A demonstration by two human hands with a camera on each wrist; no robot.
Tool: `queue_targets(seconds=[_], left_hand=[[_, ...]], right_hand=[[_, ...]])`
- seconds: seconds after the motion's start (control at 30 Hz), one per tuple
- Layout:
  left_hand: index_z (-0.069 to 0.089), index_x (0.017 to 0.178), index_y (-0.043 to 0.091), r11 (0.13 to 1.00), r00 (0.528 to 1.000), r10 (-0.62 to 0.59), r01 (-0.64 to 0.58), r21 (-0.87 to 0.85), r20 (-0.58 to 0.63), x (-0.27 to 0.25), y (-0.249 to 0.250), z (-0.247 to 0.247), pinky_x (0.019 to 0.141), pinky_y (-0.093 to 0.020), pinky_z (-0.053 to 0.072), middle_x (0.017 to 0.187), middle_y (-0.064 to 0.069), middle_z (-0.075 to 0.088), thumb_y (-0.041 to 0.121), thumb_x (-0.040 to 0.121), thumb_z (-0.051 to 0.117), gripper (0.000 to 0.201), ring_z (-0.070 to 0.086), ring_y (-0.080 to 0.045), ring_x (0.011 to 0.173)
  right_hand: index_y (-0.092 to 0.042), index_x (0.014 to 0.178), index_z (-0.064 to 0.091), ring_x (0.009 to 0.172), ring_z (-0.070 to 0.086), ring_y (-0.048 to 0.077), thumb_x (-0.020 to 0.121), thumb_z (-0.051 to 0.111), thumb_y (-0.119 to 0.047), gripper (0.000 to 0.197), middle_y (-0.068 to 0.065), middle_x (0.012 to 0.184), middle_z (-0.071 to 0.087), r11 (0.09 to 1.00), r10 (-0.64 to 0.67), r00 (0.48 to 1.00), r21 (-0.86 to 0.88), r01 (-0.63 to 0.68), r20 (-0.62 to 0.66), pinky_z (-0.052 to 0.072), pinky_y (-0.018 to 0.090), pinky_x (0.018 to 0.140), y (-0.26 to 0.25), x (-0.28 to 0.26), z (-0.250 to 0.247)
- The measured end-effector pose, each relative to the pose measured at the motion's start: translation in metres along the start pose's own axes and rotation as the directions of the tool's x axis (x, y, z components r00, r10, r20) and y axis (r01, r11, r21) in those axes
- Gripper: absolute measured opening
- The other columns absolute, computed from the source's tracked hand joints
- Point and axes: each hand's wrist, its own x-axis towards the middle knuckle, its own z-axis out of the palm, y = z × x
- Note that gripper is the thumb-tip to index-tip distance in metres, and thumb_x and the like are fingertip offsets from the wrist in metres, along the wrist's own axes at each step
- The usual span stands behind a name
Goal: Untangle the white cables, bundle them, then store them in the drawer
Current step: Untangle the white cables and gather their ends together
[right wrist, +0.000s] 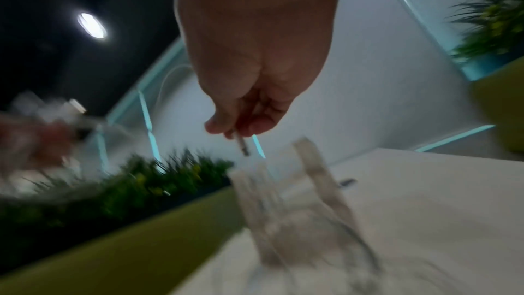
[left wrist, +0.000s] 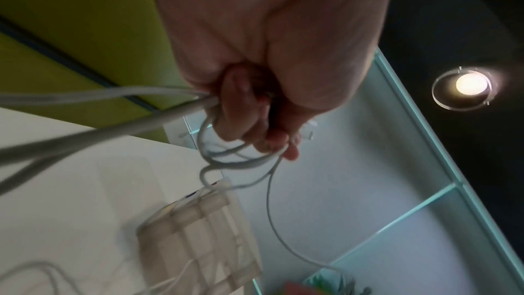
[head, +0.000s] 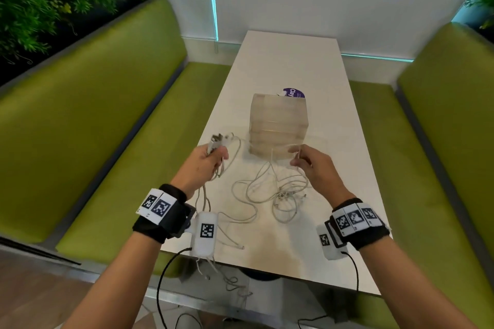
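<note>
While my left hand (head: 207,161) clutches a bunch of white cables (head: 270,189), my right hand (head: 311,164) pinches one cable end; loose loops lie between them, drawer box (head: 278,121) just beyond.

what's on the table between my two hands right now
In the head view, loose white cables sprawl on the table between the left hand and right hand, with the clear drawer unit just beyond.
</note>
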Motion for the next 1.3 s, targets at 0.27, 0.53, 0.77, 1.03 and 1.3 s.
queue_targets(seconds=[0.27, 0.53, 0.77, 1.03, 1.3], left_hand=[[0.058, 0.075, 0.016, 0.945, 0.789, -0.088, -0.126, 0.302, 0.608, -0.021, 0.007, 0.03, 0.045, -0.018, 0.025, 0.056, 0.007, 0.037, 0.001, 0.093, 0.041, 0.028, 0.03, -0.004, 0.045], [0.054, 0.09, -0.006, 0.989, 0.851, -0.045, -0.036, 0.144, 0.523, -0.027, 0.006, 0.04, 0.042, -0.015, 0.025, 0.051, 0.012, 0.035, 0.019, 0.101, 0.042, 0.03, 0.027, -0.003, 0.042], [0.055, 0.081, 0.009, 0.964, 0.993, 0.032, -0.002, -0.265, 0.11, -0.018, 0.001, 0.03, 0.04, -0.016, 0.022, 0.059, 0.011, 0.037, 0.02, 0.102, 0.038, 0.029, 0.025, -0.004, 0.046], [0.053, 0.078, 0.009, 0.921, 0.996, 0.024, 0.01, -0.389, 0.083, -0.023, 0.007, 0.038, 0.04, -0.017, 0.02, 0.06, 0.004, 0.04, 0.021, 0.103, 0.036, 0.032, 0.026, -0.004, 0.043], [0.049, 0.081, 0.013, 0.903, 1.0, -0.003, 0.002, -0.43, -0.003, -0.022, 0.0, 0.022, 0.038, -0.017, 0.021, 0.05, 0.008, 0.038, 0.024, 0.104, 0.034, 0.029, 0.03, -0.006, 0.039]], right_hand=[[-0.026, 0.124, 0.061, 0.063, 0.052, 0.01, 0.079, 0.073, -0.009, 0.049, -0.006, 0.067, 0.064, 0.998, 0.013, 0.822, 0.041, -0.045, 0.57, 0.038, 0.021, 0.061, -0.066, -0.023, -0.006], [-0.028, 0.075, 0.072, 0.06, 0.047, 0.007, 0.081, 0.072, -0.022, 0.009, -0.003, 0.067, 0.058, 0.999, 0.011, 0.884, 0.031, -0.029, 0.468, 0.036, 0.026, 0.062, -0.051, -0.036, 0.002], [-0.019, 0.079, 0.072, 0.065, 0.054, 0.008, 0.083, 0.07, -0.028, 0.01, -0.004, 0.068, 0.061, 0.998, 0.019, 0.747, 0.032, -0.055, 0.665, 0.044, 0.025, 0.064, -0.037, -0.06, 0.005], [-0.019, 0.087, 0.069, 0.06, 0.059, 0.006, 0.081, 0.073, -0.016, 0.008, -0.01, 0.063, 0.063, 0.964, 0.137, 0.608, 0.036, -0.263, 0.782, 0.053, 0.028, 0.068, -0.017, -0.1, 0.053], [-0.059, 0.138, -0.002, 0.066, 0.062, 0.019, 0.072, 0.077, -0.011, 0.114, 0.005, 0.074, 0.068, 0.93, 0.197, 0.657, 0.074, -0.36, 0.727, 0.049, 0.029, 0.062, 0.03, -0.143, 0.083]])
